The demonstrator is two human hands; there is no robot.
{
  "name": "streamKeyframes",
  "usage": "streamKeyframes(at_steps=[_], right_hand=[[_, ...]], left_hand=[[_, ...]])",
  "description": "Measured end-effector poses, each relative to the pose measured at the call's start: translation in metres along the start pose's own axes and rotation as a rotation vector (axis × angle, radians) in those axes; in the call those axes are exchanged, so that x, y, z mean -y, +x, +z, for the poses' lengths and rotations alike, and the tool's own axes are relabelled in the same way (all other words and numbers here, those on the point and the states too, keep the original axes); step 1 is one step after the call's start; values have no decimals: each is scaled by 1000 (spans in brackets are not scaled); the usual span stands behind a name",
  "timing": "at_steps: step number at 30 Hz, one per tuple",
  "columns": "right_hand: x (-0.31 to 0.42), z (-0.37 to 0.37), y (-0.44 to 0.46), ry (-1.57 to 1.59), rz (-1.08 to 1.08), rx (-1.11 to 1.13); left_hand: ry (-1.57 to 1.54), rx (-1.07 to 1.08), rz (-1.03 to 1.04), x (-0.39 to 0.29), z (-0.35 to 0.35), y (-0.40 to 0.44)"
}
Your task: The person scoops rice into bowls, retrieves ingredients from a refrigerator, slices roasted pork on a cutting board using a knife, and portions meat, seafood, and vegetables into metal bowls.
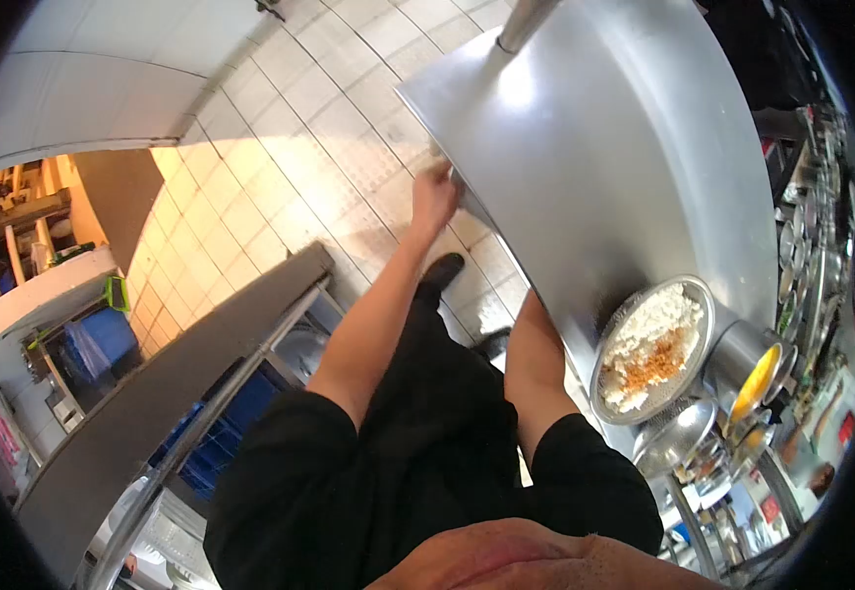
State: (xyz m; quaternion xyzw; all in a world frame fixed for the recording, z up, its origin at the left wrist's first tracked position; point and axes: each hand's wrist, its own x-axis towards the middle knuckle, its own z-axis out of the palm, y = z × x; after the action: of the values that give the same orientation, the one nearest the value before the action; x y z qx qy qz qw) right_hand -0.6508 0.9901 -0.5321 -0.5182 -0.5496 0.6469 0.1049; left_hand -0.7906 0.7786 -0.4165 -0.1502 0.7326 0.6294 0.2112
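Note:
My left hand point(434, 200) is closed beside the edge of the steel counter point(585, 147), low over the tiled floor. Its fingers are curled round something at the edge that I cannot make out. My right forearm reaches down beside the counter's near edge, and the counter hides that hand. On the counter at the right sits a round mesh strainer point(599, 398) holding white rice with an orange-brown topping on it.
Right of the strainer stand a steel pot point(734, 352) with yellow-orange contents, and metal bowls and sieves point(678, 438). A grey ledge with a metal rail point(191, 442) runs along my left, above blue crates point(226, 428). Tiled floor point(319, 147) lies ahead.

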Motion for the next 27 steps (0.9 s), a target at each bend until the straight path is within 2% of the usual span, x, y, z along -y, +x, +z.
streamKeyframes(at_steps=[2, 3, 4, 7, 8, 11, 20, 24, 26, 27], right_hand=[[-2, -5, 3, -6, -7, -8], [-1, 2, 4, 6, -10, -1], [-2, 2, 4, 17, -4, -7], [-2, -8, -3, 8, 18, -28], [0, -9, -3, 6, 20, -32], [1, -13, -4, -6, 18, -38], [-4, -25, 4, -39, -25, -53], [-10, -31, 8, -56, -59, -51], [-14, -37, 11, -75, -76, -55], [-13, -38, 13, -82, -80, -61]], left_hand=[[250, -28, 34, -2, -22, -22], [94, -61, 60, 2, -29, -36], [98, -114, -4, 5, -34, -44], [35, -100, -41, 30, -57, -67], [59, -103, -96, 14, -64, -81], [-92, -99, -105, 54, -81, -92], [-79, -121, -153, 74, -113, -115], [29, -111, -117, 83, -116, -109], [84, -174, -119, 92, -112, -102], [42, -136, -192, 97, -114, -98]])
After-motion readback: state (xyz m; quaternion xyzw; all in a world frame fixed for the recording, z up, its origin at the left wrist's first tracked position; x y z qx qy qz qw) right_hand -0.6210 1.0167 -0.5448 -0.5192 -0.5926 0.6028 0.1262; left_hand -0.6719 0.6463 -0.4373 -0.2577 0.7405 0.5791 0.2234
